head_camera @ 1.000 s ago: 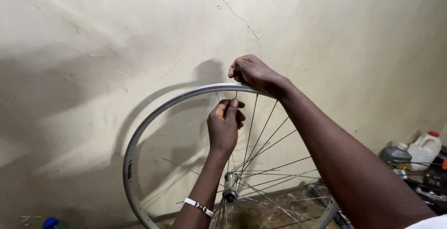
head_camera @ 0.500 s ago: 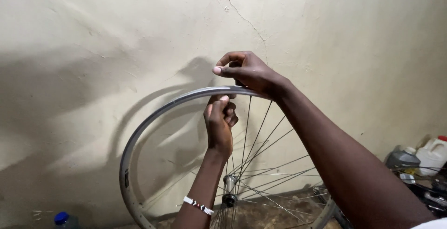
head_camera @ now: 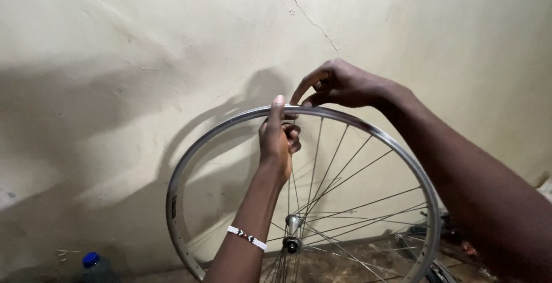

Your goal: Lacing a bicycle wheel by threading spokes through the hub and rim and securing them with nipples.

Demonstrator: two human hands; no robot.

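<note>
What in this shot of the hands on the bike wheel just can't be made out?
Head view:
- The wheel rim: its bottom is cut off by the lower edge.
- What the left hand pinches inside the rim: hidden by its own fingers.
- What the right hand grips at the rim top: too small.
- The blue-capped bottle: cut off, dim.

Cracked cream plaster wall (head_camera: 144, 47), shadowed; blue-capped bottle (head_camera: 95, 267), perhaps floor clutter right.

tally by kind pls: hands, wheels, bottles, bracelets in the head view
Hands: 2, left hand inside the rim, right hand on top of it
Bicycle wheels: 1, silver wheel with spokes and a hub
Bottles: 1, blue-capped bottle at the lower left
Bracelets: 1, beaded bracelet on the left wrist
Total: 5
</note>
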